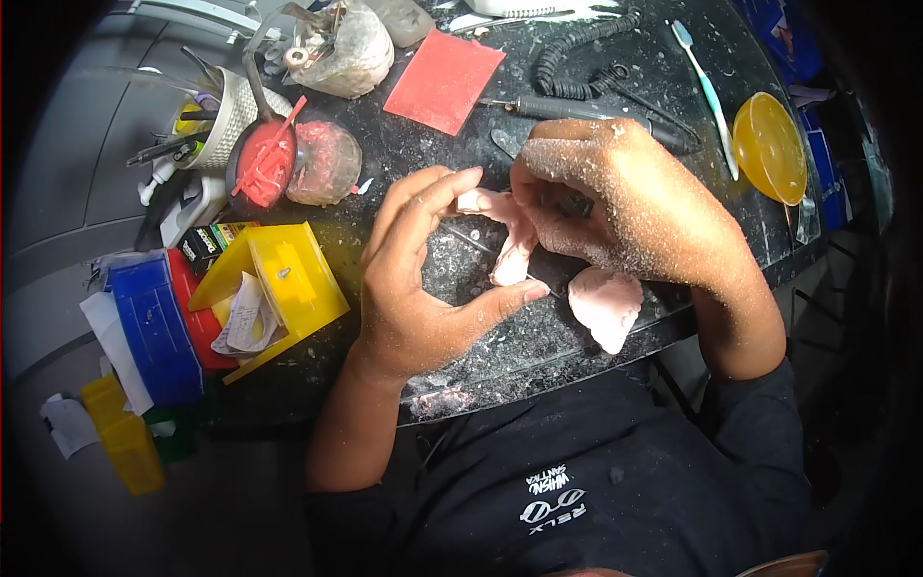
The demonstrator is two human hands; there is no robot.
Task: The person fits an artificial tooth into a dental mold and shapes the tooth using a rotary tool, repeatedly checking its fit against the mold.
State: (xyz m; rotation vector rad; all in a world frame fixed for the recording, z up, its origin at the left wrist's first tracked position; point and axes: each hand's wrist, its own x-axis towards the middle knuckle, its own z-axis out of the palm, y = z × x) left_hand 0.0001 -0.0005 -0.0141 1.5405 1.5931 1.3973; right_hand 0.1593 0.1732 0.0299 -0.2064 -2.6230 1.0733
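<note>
A pale pink piece, curved like a dental arch (pixel 516 252), is held over the bench by my left hand (pixel 413 274), with the thumb at its near end and fingers at its far end. My right hand (pixel 615 197), coated in pale dust, is closed with bent fingers against the right side of this piece. What lies inside its grip is hidden by the fingers. Just below my right hand, a second pink piece (pixel 606 306), rounded and plate-like, rests near the bench's front edge.
A dark handpiece (pixel 548 108) with a coiled cord (pixel 586 87) lies beyond my hands, beside a red wax sheet (pixel 444 81). At right are a toothbrush (pixel 707 91) and yellow bowl (pixel 769 149). Leftward stand a tool basket (pixel 245 111), red-scrap jar (pixel 325 163) and yellow bin (pixel 298 279).
</note>
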